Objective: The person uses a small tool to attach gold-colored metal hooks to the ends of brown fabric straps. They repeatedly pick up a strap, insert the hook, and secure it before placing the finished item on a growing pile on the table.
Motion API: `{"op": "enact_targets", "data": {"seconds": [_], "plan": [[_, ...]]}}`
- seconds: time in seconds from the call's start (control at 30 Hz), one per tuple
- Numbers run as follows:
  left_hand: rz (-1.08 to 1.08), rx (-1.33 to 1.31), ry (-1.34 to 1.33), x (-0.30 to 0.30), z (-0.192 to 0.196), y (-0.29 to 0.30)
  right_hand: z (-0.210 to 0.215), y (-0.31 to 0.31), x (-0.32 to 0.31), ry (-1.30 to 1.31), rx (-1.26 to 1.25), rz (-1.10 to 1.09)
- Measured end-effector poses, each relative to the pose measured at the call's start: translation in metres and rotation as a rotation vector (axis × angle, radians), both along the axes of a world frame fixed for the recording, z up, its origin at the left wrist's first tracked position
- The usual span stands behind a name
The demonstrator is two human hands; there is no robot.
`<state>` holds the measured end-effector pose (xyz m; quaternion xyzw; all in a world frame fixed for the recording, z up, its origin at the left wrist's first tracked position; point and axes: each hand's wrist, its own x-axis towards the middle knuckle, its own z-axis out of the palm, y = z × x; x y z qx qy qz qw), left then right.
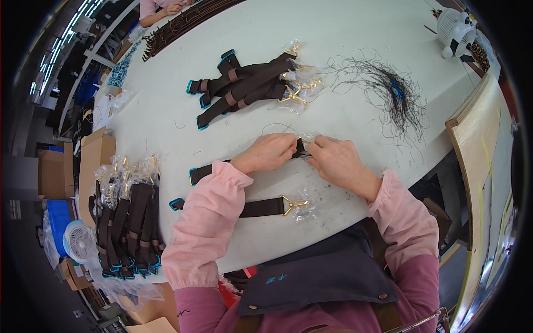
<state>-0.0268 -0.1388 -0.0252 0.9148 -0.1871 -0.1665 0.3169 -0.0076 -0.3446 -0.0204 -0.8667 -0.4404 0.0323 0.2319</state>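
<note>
My left hand (pixel 267 152) and my right hand (pixel 333 160) meet at the middle of the white table (pixel 355 33), both pinching the end of a dark brown strap (pixel 201 172) with a teal tip. A small clear plastic wrap sits between my fingers at that end. A second brown strap (pixel 261 207) with a gold clasp in a clear bag lies just below, near my left sleeve.
A pile of finished brown straps (pixel 244 83) with bagged gold clasps lies farther up the table. Another stack of straps (pixel 126 222) sits at the left edge. A tangle of thin black threads (pixel 391 91) lies to the right. A small white fan (pixel 456 30) stands far right. Another person's hand (pixel 172 8) is at the top.
</note>
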Motion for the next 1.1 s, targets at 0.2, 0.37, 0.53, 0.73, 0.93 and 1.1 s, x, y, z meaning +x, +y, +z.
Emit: {"op": "enact_targets", "data": {"seconds": [0.2,0.37,0.53,0.73,0.93,1.1], "plan": [[0.028,-0.004,0.037,-0.0003,0.0054,-0.0004,0.0014,0.0022,0.0049,0.005,-0.051,0.038],[0.031,-0.004,0.062,0.0003,0.0036,0.0008,0.0026,0.0013,0.0076,0.025,-0.061,0.052],[0.041,-0.014,0.078,0.0006,0.0046,0.0005,-0.0011,0.0007,0.0083,0.014,-0.027,0.063],[0.044,-0.052,0.069,0.001,-0.0003,0.0033,-0.0029,0.0008,0.0038,0.022,0.012,0.019],[0.053,-0.064,0.086,0.0012,0.0,0.0029,-0.0024,0.0046,0.0023,0.015,0.001,0.039],[0.046,-0.056,0.078,0.0015,-0.0006,0.0029,-0.0032,0.0047,0.0021,0.007,-0.013,0.048]]}}
